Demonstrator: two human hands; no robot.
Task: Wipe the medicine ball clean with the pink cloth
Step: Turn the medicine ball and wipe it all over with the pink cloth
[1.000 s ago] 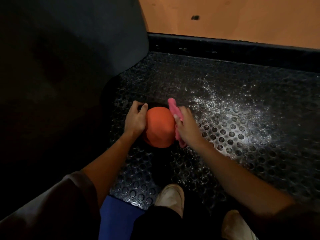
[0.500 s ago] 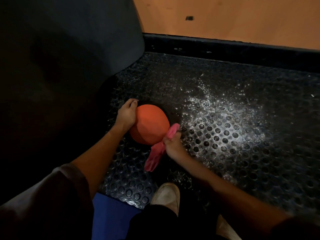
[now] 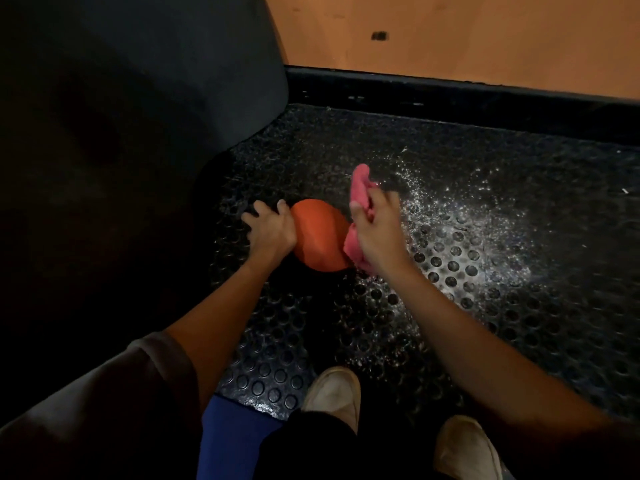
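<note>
Presses the left hand (image 3: 272,230) against the left side of the orange medicine ball (image 3: 320,237), fingers spread and nearly straight, gripping nothing. Grips the pink cloth (image 3: 360,183) in the right hand (image 3: 375,233), fingers curled round it, bunched against the ball's right side, one end standing up above the hand. Ball lying on the black studded mat (image 3: 450,306), between both hands. White dust on the mat to the right.

Left hand (image 3: 272,233) lies splayed, right hand (image 3: 375,233) has fingers curled.
</note>
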